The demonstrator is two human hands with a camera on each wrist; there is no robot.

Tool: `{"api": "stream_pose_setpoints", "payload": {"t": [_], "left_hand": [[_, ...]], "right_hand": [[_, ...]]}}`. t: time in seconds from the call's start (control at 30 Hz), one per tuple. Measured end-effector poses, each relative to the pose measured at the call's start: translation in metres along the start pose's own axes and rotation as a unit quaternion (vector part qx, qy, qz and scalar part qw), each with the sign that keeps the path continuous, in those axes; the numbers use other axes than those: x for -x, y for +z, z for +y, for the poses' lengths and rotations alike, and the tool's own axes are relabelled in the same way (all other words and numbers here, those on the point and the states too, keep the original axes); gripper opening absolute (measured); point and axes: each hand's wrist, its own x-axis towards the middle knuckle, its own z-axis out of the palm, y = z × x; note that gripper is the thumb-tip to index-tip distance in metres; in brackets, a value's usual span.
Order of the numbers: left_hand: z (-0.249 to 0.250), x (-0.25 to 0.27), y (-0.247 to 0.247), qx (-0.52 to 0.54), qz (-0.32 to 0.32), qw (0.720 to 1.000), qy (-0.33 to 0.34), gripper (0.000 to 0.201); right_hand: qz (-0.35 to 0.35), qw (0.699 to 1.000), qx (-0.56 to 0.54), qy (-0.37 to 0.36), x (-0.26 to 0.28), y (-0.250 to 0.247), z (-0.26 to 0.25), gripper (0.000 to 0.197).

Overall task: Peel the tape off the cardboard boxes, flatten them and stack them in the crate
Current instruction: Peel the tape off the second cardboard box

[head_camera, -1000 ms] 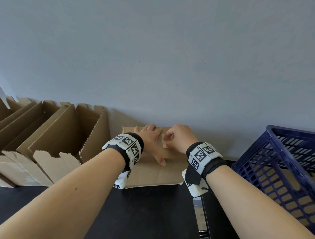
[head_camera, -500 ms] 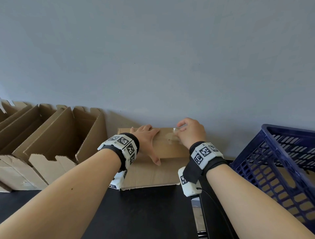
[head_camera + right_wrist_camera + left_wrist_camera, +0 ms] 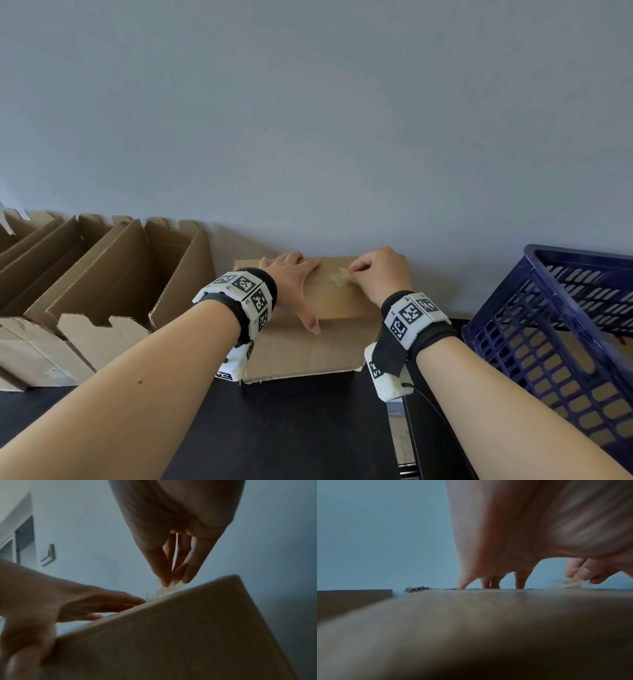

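Cardboard box [image 3: 329,308], closed, sits on the dark table [image 3: 274,428] against the grey wall [image 3: 308,102], between the open boxes [image 3: 102,284] on the left and the blue crate [image 3: 565,329] on the right. Its long axis runs left to right, parallel to the wall, its broad top face turned up and its front face toward the person. A seam crosses the top along that same axis.

The left hand [image 3: 294,287] lies flat on the left part of the top, fingers straight and spread toward the far edge, thumb stretched along the near edge. In the left wrist view the fingertips [image 3: 519,584] press down on the cardboard.

The right hand [image 3: 383,274] is over the right part of the top, its thumb and fingers brought together in a pinch on a crumpled strip of clear tape [image 3: 339,278]. In the right wrist view the tape [image 3: 164,589] rises from the box's top edge to the pinching fingertips [image 3: 187,574], one end still stuck to the cardboard.

The crate is tilted, and cardboard shows through its side slots.
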Motion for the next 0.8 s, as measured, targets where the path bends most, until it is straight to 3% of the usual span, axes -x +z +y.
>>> {"api": "stream_pose_setpoints", "payload": {"t": [0.1, 0.23, 0.4, 0.6, 0.7, 0.8], "left_hand": [[-0.001, 0.000, 0.001, 0.000, 0.000, 1.000, -0.002, 0.123], [-0.002, 0.000, 0.002, -0.002, 0.003, 1.000, -0.008, 0.124], [-0.003, 0.002, 0.004, 0.000, 0.008, 1.000, -0.006, 0.124], [-0.002, 0.004, 0.002, -0.003, -0.005, 1.000, -0.004, 0.124], [0.003, 0.003, 0.002, -0.004, -0.015, 1.000, -0.001, 0.125], [0.018, 0.003, 0.001, -0.011, -0.016, 1.000, 0.008, 0.121]], "right_hand": [[-0.038, 0.999, 0.011, -0.020, 0.000, 0.004, -0.007, 0.015], [-0.063, 0.998, 0.013, -0.022, 0.001, 0.013, -0.013, 0.035], [-0.038, 0.990, 0.116, -0.065, 0.003, 0.015, -0.014, 0.015], [0.002, 1.000, 0.015, 0.006, 0.001, 0.007, -0.008, 0.008], [-0.011, 0.998, -0.058, 0.034, 0.001, 0.002, -0.003, 0.021], [-0.016, 0.994, -0.102, 0.034, 0.003, 0.002, -0.002, 0.007]]}}
